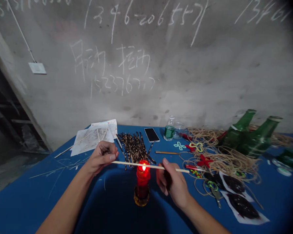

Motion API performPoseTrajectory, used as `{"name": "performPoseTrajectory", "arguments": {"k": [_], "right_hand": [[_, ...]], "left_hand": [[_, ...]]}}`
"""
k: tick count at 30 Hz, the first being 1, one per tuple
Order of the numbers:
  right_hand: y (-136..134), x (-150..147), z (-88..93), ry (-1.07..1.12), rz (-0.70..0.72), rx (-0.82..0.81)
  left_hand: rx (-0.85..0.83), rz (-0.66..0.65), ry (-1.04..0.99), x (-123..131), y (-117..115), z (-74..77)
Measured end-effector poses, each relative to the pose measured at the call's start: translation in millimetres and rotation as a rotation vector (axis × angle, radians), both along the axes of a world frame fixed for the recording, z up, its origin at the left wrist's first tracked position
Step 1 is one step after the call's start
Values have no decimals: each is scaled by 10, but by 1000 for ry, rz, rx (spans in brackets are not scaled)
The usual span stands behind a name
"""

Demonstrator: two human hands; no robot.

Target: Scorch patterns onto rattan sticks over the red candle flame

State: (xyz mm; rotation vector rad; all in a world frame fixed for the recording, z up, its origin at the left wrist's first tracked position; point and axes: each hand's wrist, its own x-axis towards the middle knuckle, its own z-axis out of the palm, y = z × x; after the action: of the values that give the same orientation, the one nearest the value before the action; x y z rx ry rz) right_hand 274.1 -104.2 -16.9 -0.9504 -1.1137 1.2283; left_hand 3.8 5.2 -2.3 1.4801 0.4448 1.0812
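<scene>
A thin pale wooden stick [153, 166] stretches level between my hands. My left hand [102, 157] pinches its left end between thumb and fingers. Toward its right end, my right hand [172, 178] grips it between thumb and curled fingers, with the tip sticking out beyond. Behind the stick's middle burns a lit red candle [143, 182], its flame glowing right at the stick; whether they touch I cannot tell. The candle stands upright in an amber glass holder [141, 199]. Just beyond lies a pile of dark-banded sticks [133, 146].
Stained paper sheets [88, 143] lie at the back left of the blue table [26, 195]. A phone [151, 135] and a plastic bottle [169, 130] sit at the back. To the right are tangled twine [224, 159], green glass bottles [261, 138] and dark pads on white paper [243, 204].
</scene>
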Motion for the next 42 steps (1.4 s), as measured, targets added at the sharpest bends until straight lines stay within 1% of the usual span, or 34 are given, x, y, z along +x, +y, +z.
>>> {"name": "performPoseTrajectory", "arguments": {"k": [6, 15, 24, 30, 37, 39, 42], "right_hand": [[-18, 3, 18, 21, 36, 43], [-21, 14, 11, 15, 27, 43], [-17, 8, 1, 19, 23, 21], [-16, 18, -29, 30, 30, 43], [-29, 18, -4, 30, 34, 45], [-29, 15, -3, 28, 26, 49], [-25, 16, -15, 24, -23, 47]], "left_hand": [[16, -14, -31, 14, -1, 27], [17, 11, -52, 4, 16, 18], [10, 2, -76, 9, -17, 40], [18, 23, -67, 23, -30, 66], [38, 20, -70, 21, -22, 73], [45, 23, -67, 22, -20, 77], [48, 24, -75, 21, -17, 80]]}}
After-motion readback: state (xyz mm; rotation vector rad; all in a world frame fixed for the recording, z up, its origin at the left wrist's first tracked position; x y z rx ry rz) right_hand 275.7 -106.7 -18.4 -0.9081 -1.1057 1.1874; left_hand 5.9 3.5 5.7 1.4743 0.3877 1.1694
